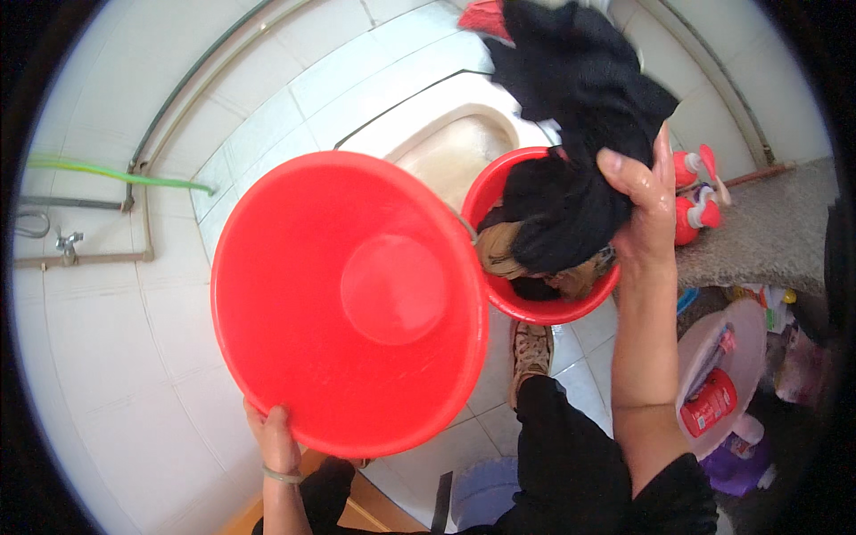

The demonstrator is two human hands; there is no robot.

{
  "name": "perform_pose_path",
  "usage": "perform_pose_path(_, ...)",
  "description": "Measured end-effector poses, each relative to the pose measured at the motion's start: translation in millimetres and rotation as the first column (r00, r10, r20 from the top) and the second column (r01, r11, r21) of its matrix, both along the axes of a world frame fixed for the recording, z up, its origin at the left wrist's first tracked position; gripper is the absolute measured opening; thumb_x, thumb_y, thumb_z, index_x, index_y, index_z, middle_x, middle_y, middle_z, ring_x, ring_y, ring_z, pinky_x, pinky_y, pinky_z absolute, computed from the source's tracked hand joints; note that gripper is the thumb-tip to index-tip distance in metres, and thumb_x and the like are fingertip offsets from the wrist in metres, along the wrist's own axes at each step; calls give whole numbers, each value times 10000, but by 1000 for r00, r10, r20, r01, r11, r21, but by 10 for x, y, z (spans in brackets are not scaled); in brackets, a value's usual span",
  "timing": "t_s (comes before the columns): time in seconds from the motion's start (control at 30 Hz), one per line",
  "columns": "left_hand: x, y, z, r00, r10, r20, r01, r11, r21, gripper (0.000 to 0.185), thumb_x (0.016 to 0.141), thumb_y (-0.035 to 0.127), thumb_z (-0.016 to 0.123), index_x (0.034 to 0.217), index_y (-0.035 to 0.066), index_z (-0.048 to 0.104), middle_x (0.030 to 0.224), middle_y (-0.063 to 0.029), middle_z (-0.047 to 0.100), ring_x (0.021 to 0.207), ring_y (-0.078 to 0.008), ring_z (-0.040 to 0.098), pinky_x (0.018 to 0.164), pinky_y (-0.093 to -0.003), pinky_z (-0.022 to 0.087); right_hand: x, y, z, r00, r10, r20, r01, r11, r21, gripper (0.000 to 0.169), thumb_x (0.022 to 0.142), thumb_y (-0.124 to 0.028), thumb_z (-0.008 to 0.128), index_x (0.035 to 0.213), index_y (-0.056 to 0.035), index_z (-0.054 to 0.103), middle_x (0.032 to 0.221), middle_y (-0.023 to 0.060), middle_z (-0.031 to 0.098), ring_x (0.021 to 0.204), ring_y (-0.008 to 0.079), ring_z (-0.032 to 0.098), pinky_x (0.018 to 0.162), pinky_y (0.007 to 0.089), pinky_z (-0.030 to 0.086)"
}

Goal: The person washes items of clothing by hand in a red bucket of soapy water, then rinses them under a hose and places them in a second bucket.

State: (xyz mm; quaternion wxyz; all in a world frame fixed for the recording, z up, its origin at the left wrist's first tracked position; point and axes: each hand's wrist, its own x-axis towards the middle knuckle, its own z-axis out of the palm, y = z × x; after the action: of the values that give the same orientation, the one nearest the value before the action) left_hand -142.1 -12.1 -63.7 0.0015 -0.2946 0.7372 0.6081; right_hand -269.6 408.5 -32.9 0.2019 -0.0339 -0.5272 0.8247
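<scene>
My left hand [273, 431] grips the lower rim of a red plastic bucket [287, 287], tilted so that its bare inside and round bottom face me. Black wet-looking clothing [575, 80] is bunched in my right hand [642, 200], thumb over the fabric. It reaches up past the hand, with a red piece of cloth [485, 19] at its top left, and hangs down to a second red bucket [552, 313]. Inside that bucket are tan and dark fabrics [501, 251]. The two buckets' rims overlap in view, and I cannot tell whether they touch.
Behind the buckets lies a squat toilet [461, 134]. Red pump bottles [692, 217] stand on a stone ledge [756, 234] at right, above a pale basin [749, 341] holding a red container. A tap [67, 242] and green hose [127, 175] are at left; a bluish tub [485, 488] sits near my legs.
</scene>
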Motion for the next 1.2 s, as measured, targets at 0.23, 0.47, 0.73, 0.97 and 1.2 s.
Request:
perform_pose_path(0.23,76,-115,-46,999,-30,-11,30,999,12,529,724,-9,423,1249,0,358,1168,-115,475,1040,-206,476,926,-328,376,-91,-324,75,879,475,-36,-360,712,602,803,646,-192,797,1315,-71,370,1211,105,493,1159,246,441,967,372,358)
perform_pose_path(0.47,17,-93,-114,998,-41,-36,41,999,-6,516,708,-1,429,1222,-3,381,1141,-116,495,1009,-200,490,911,-326,385,254,-78,-1698,726,-216,653,-685,-153,712,966,513,-238,841,1341,-226,343,1406,125,292,1277,413,269,978,568,296)
perform_pose_path(0.73,62,-166,-115,998,-58,-16,57,998,-19,506,710,20,442,1212,-7,385,1135,-117,502,1001,-201,501,894,-327,404,348,116,-2021,920,-214,329,-224,402,888,681,574,-81,738,1185,-72,439,1194,143,458,1145,314,437,981,448,350)
perform_pose_path(0.97,34,-41,-37,999,-33,-41,33,999,4,506,707,19,436,1210,-10,388,1126,-115,507,1001,-201,504,902,-322,398,131,562,-408,933,-357,-39,339,913,-227,484,783,-300,615,1181,-55,488,1116,99,565,1091,240,515,991,407,370)
perform_pose_path(1.2,-36,-85,-114,998,-35,-57,37,999,39,519,715,3,425,1232,-8,385,1154,-115,505,1015,-207,503,920,-331,395,1,-162,365,934,25,-355,-180,893,-412,518,788,-336,623,1213,-80,471,1190,89,535,1138,250,483,1001,425,354)
